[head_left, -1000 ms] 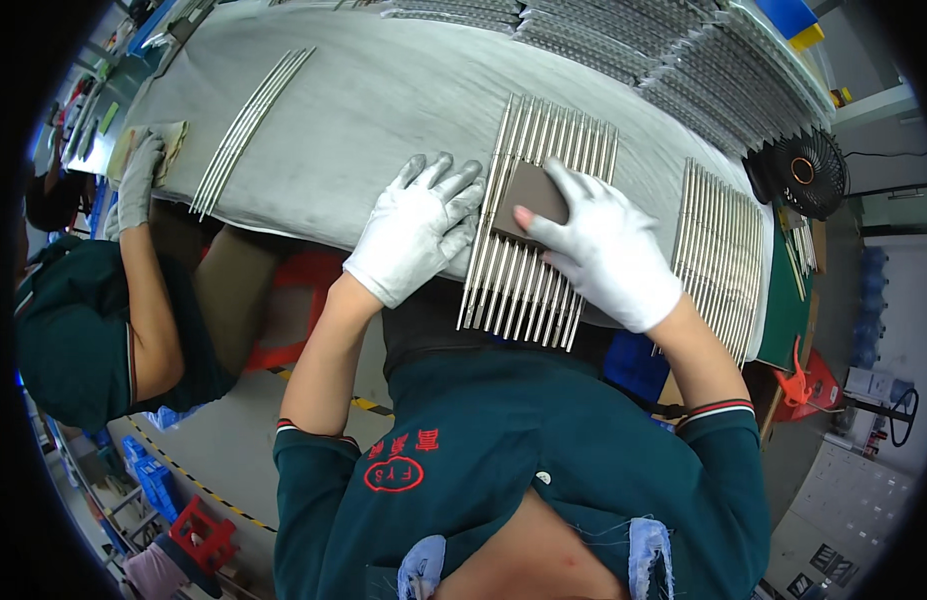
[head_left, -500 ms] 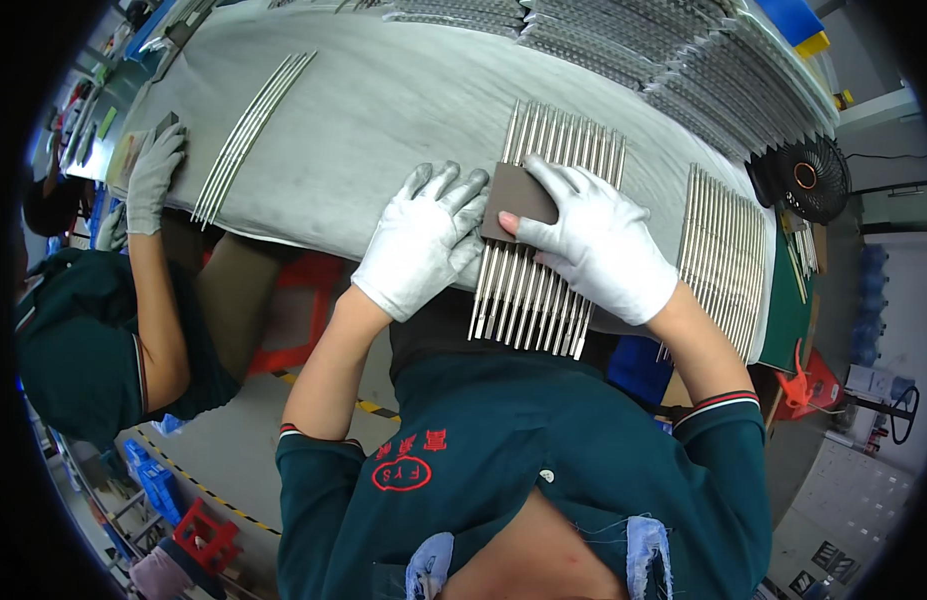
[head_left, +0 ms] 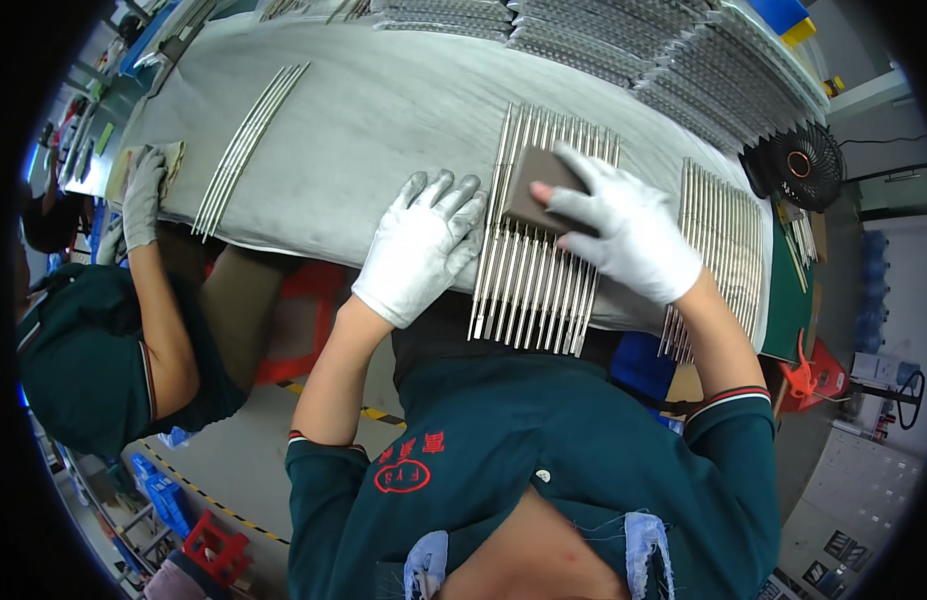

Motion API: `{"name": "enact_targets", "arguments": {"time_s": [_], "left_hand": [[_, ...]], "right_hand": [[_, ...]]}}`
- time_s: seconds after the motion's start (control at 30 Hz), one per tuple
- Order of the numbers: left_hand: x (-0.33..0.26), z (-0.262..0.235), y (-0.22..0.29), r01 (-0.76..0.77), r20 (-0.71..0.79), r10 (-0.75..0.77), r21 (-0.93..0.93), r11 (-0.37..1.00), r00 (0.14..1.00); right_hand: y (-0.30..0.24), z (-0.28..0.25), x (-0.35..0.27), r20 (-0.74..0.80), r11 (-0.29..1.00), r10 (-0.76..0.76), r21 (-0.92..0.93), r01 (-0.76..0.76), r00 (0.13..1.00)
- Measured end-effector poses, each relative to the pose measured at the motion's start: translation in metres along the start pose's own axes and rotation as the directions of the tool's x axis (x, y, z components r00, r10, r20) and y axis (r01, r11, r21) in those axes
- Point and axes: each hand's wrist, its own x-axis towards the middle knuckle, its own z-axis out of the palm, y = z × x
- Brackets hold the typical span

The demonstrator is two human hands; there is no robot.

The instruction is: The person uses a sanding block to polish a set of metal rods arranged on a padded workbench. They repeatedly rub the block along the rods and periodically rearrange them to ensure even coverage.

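Observation:
A row of several thin metal rods [head_left: 538, 270] lies side by side on the grey cloth-covered table [head_left: 383, 120]. My right hand [head_left: 623, 225], in a white glove, presses a brown sanding block [head_left: 538, 185] onto the far part of the rods. My left hand [head_left: 423, 245], also gloved, lies flat with spread fingers on the cloth, touching the left edge of the rod row.
A second rod set [head_left: 718, 250] lies to the right, a third rod bundle [head_left: 248, 140] to the left. Stacks of rods [head_left: 633, 50] fill the far edge. A co-worker's gloved hand [head_left: 143, 195] rests at the left. A black fan [head_left: 798, 165] stands at the right.
My right hand has pushed the brown block farther up the rods, away from me. My left hand stays flat at the row's edge. The co-worker's hand has shifted slightly.

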Motion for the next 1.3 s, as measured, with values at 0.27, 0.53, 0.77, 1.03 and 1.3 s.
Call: {"name": "enact_targets", "arguments": {"time_s": [0.27,0.53,0.77,1.03,1.3], "left_hand": [[0.018,0.001,0.023,-0.066,-0.011,0.066,-0.084,0.994,0.998],[0.000,-0.003,-0.004,0.065,-0.033,-0.065,0.007,0.998,0.997],[-0.020,-0.001,-0.016,0.067,-0.022,-0.066,0.042,0.997,0.998],[-0.017,-0.007,-0.018,0.027,-0.030,-0.027,0.009,1.000,0.999],[-0.020,-0.004,-0.015,0.067,-0.056,-0.069,-0.044,0.997,0.996]], "right_hand": [[0.034,-0.007,-0.052,0.135,0.975,0.221,-0.071,-0.212,0.966],[0.004,-0.002,-0.012,0.149,0.973,0.225,-0.079,-0.215,0.963],[0.018,-0.019,-0.047,0.170,0.991,0.126,-0.068,-0.116,0.977],[-0.030,0.032,0.022,-0.054,0.984,-0.075,-0.167,0.065,0.996],[0.000,-0.010,-0.034,0.201,0.994,0.096,-0.075,-0.083,0.975]]}}
